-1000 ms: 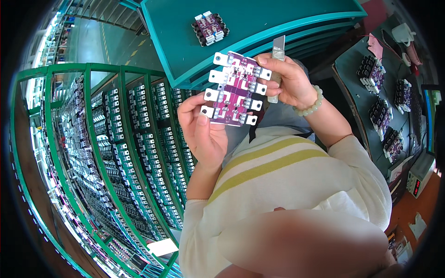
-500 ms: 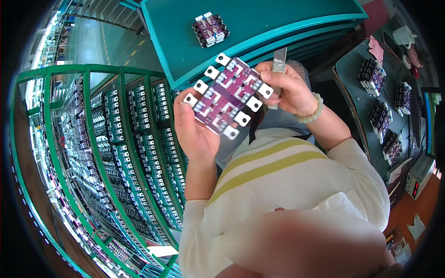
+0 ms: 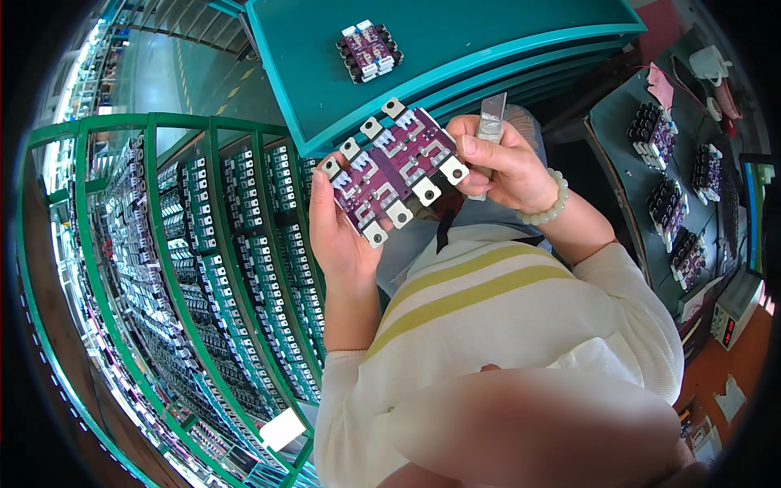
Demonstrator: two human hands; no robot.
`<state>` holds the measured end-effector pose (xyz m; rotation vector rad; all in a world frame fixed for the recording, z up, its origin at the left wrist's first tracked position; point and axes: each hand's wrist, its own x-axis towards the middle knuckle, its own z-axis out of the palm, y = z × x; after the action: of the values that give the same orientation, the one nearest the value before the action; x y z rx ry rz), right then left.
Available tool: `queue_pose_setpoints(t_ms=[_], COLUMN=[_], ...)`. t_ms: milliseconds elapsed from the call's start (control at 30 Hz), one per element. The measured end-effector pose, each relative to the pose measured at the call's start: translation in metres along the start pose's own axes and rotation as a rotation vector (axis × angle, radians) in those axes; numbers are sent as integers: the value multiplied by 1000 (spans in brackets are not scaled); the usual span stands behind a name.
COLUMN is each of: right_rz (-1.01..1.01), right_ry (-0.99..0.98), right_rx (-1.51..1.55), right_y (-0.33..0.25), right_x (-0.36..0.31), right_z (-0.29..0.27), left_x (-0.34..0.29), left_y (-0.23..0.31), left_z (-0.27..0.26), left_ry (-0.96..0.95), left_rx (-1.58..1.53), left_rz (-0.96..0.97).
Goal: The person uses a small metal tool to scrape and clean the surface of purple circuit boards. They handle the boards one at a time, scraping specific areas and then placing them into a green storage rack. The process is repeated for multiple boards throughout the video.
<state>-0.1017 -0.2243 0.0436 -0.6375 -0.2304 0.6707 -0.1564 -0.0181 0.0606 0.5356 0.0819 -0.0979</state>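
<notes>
A purple circuit board [image 3: 396, 169] is held up in front of my body, with white-tabbed black-holed metal parts standing out along its two long edges. My left hand [image 3: 346, 232] grips its lower left end, thumb on the near corner. My right hand [image 3: 508, 159], with a pale bead bracelet at the wrist, holds a flat grey metal strip [image 3: 490, 122] upright between thumb and fingers. The right fingers are also close to the board's right end; whether they press on it is partly hidden. Another purple board [image 3: 368, 50] lies on the teal bench top.
The teal bench [image 3: 455, 28] with a raised rim is ahead. Green racks [image 3: 213, 268] filled with rows of boards stand at left. On the dark table [image 3: 616, 122] at right are several board assemblies [image 3: 651, 134], a white cup [image 3: 709, 63] and a screen [image 3: 761, 220].
The board has tilted in my hands, so its upper tabs show more and its lower row looks closer in. The metal strip in my right hand has shifted slightly.
</notes>
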Motion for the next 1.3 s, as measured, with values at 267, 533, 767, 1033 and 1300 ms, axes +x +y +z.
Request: queue_pose_setpoints(t_ms=[267, 533, 767, 1033, 1300], right_rz=[-53, -99, -110, -203, -228], right_ry=[-22, -73, -55, -57, -101], right_rx=[-46, -141, -271, -449, -545], right_y=[3, 4, 7, 11, 11], right_x=[-1, -4, -6, -9, -11], right_z=[-2, -6, 0, 11, 9], left_x=[1, 0, 3, 15, 14], left_y=[-3, -2, -3, -13, -11], left_z=[3, 8, 2, -22, -17], left_ry=[10, 37, 110, 99, 73], left_rx=[59, 299, 299, 297, 278], left_rz=[63, 193, 188, 141, 148])
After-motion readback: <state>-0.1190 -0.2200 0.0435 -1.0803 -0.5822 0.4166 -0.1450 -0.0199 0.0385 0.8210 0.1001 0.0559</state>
